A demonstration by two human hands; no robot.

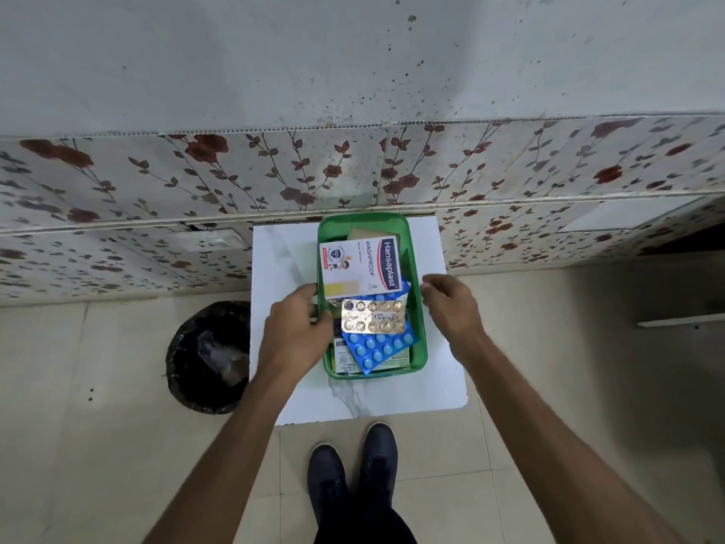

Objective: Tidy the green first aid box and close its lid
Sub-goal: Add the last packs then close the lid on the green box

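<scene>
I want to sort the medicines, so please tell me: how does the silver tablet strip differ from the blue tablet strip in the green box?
The silver tablet strip is foil with pale round tablets and a white barcode label; the blue tablet strip is bright blue with blue oval tablets. The silver one lies on top, almost level; the blue one lies beneath, turned diagonally. Both are blister packs lying flat in the green box.

box [416, 327] green | plaster carton [359, 267] white, blue logo band, red strip, yellow patch | near blister pack [378, 347] blue | blister pack [372, 316] on it silver, pale pills | table [412, 390] white, grey marble veins | left bin [208, 355] black | far panel [196, 178] white, red-brown flowers | shoes [353, 469] dark navy | floor [98, 445] cream tiles
</scene>
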